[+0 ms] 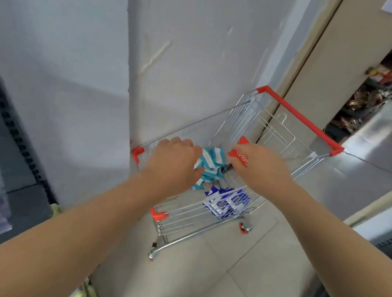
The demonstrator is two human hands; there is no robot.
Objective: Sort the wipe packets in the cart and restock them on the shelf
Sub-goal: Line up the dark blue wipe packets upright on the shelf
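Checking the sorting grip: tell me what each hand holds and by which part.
Left hand grips a bunch of blue-and-white striped packets by their left ends; right hand pinches a red packet at its right edge.

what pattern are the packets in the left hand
The packets are teal-and-white striped, seen in the head view.

We're in a shop: wire cart (297, 116) with red trim, stocked shelves (373, 85) down the aisle, slotted shelf upright (12, 122) on our left.
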